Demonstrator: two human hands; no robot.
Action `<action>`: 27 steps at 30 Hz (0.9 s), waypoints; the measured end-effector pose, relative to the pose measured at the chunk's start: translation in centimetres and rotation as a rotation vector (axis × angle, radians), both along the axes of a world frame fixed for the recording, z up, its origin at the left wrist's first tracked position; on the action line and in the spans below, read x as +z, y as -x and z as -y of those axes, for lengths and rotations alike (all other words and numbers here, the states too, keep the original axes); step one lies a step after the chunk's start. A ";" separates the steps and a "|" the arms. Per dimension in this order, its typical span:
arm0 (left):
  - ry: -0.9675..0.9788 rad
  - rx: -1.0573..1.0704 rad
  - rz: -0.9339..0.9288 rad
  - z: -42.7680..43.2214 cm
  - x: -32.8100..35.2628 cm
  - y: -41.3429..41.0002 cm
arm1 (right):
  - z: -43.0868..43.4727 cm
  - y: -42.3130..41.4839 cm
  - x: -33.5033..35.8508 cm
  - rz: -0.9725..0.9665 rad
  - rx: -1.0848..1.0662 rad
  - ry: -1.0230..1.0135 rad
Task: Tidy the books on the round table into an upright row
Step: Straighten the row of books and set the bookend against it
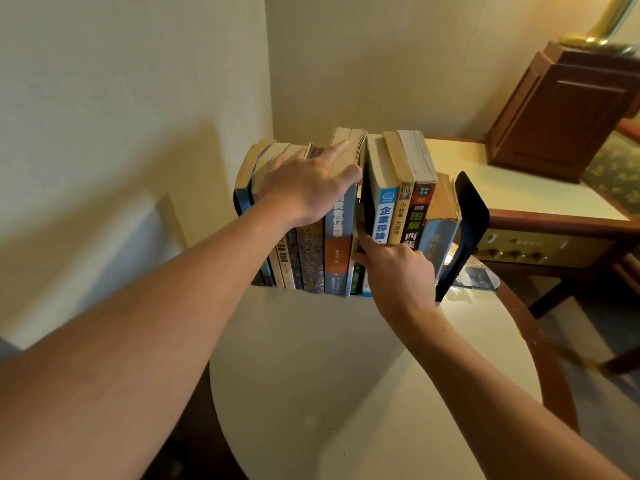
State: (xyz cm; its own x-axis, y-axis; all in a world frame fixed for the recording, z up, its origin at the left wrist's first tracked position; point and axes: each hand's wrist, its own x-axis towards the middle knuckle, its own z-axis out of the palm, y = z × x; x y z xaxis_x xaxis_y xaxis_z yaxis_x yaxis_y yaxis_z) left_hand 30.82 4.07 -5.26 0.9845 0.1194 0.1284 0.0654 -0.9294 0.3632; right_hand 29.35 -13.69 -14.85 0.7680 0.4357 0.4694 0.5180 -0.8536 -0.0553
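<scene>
Hands engaged on a nearly finished row of books (311, 258) at the far edge of the round desk (329, 375), close to the corner of the wall (138, 98).

At far left, a dark end piece (238, 202), probably a bookend, closes the row. The left hand (308, 188) lies spread across the top edges of the left group, its fingers straight and its thumb against the tall blue-and-orange book (337, 251). It presses on these volumes and grips nothing. They stand upright with their spines facing the viewer.

A narrow gap at the centre holds a thin book (354, 251) set back from its neighbours. The right hand (394, 268) reaches to it with forefinger and thumb, the other fingers curled. Whether it pinches this book or only pushes it cannot be told.

To the right stand the white-and-blue book (384, 216), a yellow spine (401, 220), a dark red-and-black spine (417, 216) and a worn blue volume (440, 237). This group leans slightly toward the black bookend (474, 209), which tilts outward.

Farther right, apart from the task, a side desk (519, 188) carries a wooden box (568, 109) with a brass lamp base (602, 32) above it.

Progress, as judged: no book lies flat or loose on the desk, so the gathering seems done. What appears to remain is seating the thin book flush, closing the central gap, and squaring the right group and its bookend.
</scene>
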 end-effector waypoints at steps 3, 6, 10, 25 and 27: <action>-0.006 0.011 0.003 0.2 0.1 0.1 | 0.5 -0.1 -1.0 0.140 0.069 -0.093; 0.002 0.007 -0.003 0.2 0.0 0.1 | 0.2 -0.3 -1.2 0.180 0.043 -0.072; 0.001 0.005 -0.002 0.1 0.0 0.1 | 0.0 -0.5 -1.4 0.150 0.042 -0.107; 0.004 0.020 0.006 0.1 0.0 0.1 | 0.3 -0.1 -4.6 0.290 0.026 -0.152; 0.004 0.021 0.012 0.1 -0.1 0.1 | 0.2 -0.6 -4.9 0.311 0.022 -0.162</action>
